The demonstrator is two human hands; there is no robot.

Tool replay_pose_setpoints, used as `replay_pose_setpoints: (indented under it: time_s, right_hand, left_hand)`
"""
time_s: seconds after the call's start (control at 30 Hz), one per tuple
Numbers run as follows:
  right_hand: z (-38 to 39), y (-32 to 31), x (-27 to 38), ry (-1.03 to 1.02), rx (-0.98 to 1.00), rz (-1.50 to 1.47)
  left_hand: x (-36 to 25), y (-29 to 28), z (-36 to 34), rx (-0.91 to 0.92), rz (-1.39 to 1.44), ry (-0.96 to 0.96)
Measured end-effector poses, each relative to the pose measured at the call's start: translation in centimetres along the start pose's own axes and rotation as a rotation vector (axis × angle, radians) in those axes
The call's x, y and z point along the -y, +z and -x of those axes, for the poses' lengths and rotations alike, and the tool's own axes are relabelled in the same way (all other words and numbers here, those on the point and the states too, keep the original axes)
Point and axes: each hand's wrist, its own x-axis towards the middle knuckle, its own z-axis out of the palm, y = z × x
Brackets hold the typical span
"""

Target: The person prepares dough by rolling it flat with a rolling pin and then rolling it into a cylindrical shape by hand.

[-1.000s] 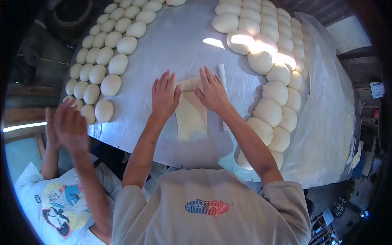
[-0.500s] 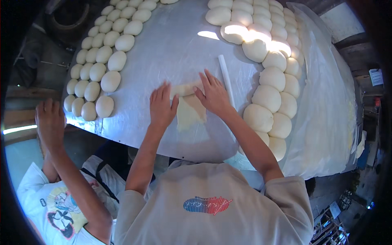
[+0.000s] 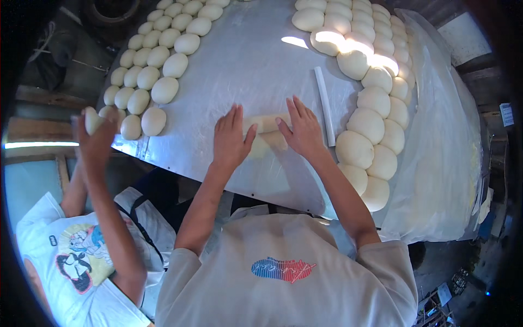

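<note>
A pale roll of dough (image 3: 266, 123) lies crosswise on the metal tabletop, with a thin flat dough flap (image 3: 271, 141) on its near side. My left hand (image 3: 231, 135) rests at the roll's left end, fingers stretched forward and thumb apart. My right hand (image 3: 303, 128) lies at the right end, its fingers also extended and its thumb on the dough. The palms hide both ends of the roll. Just right of my right hand lies a white rolling pin (image 3: 324, 107), touched by neither hand.
Rows of dough balls (image 3: 175, 65) stand at the left; larger rounds (image 3: 366, 125) crowd the right beside a clear plastic sheet (image 3: 436, 163). A co-worker's hand (image 3: 98, 143) holds a dough ball (image 3: 93, 121) at the left edge of the metal table (image 3: 239, 65).
The flat dough flap has become shorter as the roll takes it up toward me. The co-worker's hand has lifted a dough ball. The whole view has shifted slightly.
</note>
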Motion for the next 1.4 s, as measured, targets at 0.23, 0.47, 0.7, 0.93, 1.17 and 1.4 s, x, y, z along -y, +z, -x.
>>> replay_pose_setpoints:
  time_s: [0.23,0.47,0.7,0.93,1.17,1.4]
  right_hand:
    - [11.8,2.6,0.1,-0.115,0.216,0.251]
    - [7.4,-1.8,0.2,0.001,0.404,-0.045]
    - [13.9,2.8,0.4,-0.132,0.232,0.103]
    - [8.8,0.7,1.0,-0.192,0.143,0.225]
    - [5.4,-0.7,0.3,-0.27,0.159,0.117]
    - [3.3,0.8,-0.5,-0.259,0.078,0.094]
  left_hand:
    - [-2.1,3.4,9.3,0.213,-0.169,0.004]
    - [-3.4,-2.9,7.4,0.372,0.176,-0.284]
    - [-2.0,3.9,12.3,0.188,-0.056,0.018]
    - [-1.8,1.1,7.9,0.171,-0.046,0.064]
    - [-1.0,0.3,4.9,0.181,-0.031,0.157]
    - [-0.7,-1.0,0.0,0.139,-0.19,0.21]
